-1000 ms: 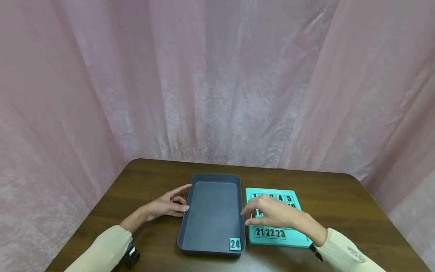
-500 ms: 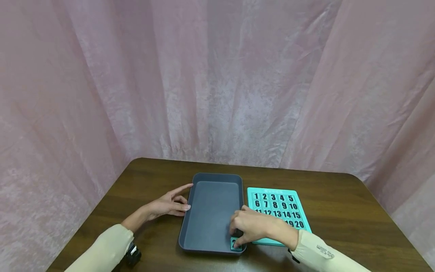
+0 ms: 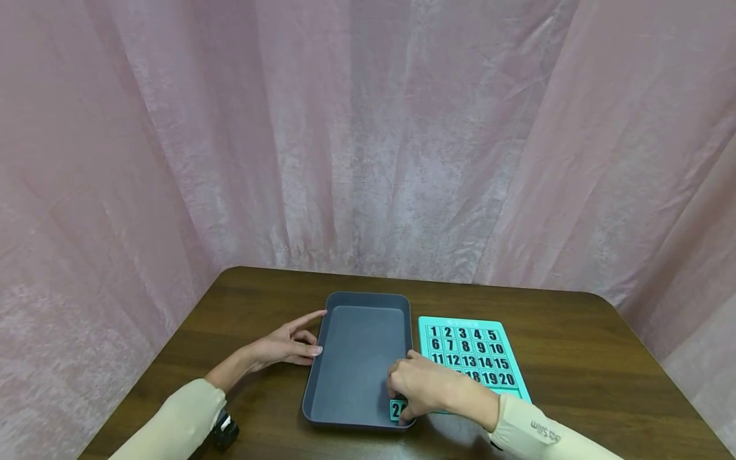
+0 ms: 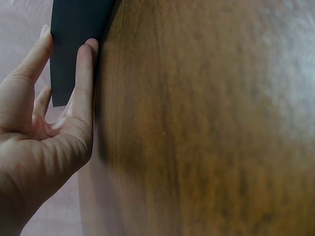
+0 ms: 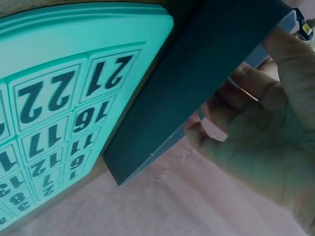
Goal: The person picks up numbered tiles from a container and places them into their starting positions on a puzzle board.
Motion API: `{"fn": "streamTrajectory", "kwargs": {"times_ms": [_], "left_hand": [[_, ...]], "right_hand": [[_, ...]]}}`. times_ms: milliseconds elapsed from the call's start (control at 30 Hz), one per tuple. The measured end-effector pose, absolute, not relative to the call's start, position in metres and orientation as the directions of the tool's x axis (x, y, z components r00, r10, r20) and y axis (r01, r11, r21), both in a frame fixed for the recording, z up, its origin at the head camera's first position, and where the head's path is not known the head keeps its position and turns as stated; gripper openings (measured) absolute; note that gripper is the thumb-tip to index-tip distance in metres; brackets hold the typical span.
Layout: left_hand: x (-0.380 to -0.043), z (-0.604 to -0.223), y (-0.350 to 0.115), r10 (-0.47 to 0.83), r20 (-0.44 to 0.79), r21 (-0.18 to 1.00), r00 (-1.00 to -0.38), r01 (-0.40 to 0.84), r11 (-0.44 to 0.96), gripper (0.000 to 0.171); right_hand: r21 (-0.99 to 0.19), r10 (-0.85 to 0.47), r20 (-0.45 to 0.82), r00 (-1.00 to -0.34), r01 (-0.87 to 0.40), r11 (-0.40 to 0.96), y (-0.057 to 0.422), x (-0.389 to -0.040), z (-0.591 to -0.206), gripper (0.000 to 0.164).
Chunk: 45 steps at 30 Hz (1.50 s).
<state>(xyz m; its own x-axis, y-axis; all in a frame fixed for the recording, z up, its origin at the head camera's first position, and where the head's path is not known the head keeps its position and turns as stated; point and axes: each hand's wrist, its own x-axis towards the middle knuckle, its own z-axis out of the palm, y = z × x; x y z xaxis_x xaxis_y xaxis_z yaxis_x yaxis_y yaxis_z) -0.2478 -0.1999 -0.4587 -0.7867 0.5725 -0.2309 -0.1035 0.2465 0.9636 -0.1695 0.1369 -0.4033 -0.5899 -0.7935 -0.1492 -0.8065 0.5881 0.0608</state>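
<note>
A grey rectangular tray (image 3: 362, 358) lies on the table with its long sides running front to back. My left hand (image 3: 284, 345) touches its left side, fingers extended; in the left wrist view the fingertips (image 4: 88, 46) rest against the tray's outer wall. My right hand (image 3: 422, 386) reaches over the right rim near the front corner. Its thumb and fingers pinch a turquoise number tile (image 3: 395, 410), partly covered by the thumb. In the right wrist view the fingers go behind the tray wall (image 5: 197, 64), which hides the tile.
A turquoise number board (image 3: 466, 345) with rows of black-numbered tiles lies right of the tray, its front part under my right forearm. The brown wooden table (image 3: 586, 358) extends beyond it. Pink curtains (image 3: 368, 140) hang behind the table.
My right hand has moved from above the number board left and forward into the tray's front right corner, and has taken hold of the tile. The left hand stays at the tray.
</note>
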Motion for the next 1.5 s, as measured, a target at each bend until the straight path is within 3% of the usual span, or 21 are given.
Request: {"fn": "streamTrajectory", "kwargs": {"times_ms": [567,933,1133,1500], "left_hand": [[-0.248,-0.46,-0.2,0.573,-0.232,0.964,-0.786,-0.108,0.242,0.09],[-0.248,-0.46,-0.2,0.567,-0.229,0.964,-0.791,-0.104,0.244,0.09],[-0.248,-0.46,-0.2,0.568,-0.229,0.964,-0.791,-0.105,0.243,0.09],[-0.247,-0.459,-0.2,0.561,-0.237,0.962,-0.794,-0.112,0.247,0.091]], "right_hand": [[-0.002,-0.813,-0.087,-0.576,-0.816,0.579,0.141,-0.182,-0.41,0.031],[-0.339,-0.854,0.044,-0.519,-0.812,0.476,0.146,-0.192,-0.411,0.025],[-0.541,-0.834,0.106,-0.541,-0.735,0.409,0.155,-0.192,-0.41,0.029],[-0.617,-0.806,0.174,-0.566,-0.7,0.359,0.179,-0.186,-0.411,0.029]]}}
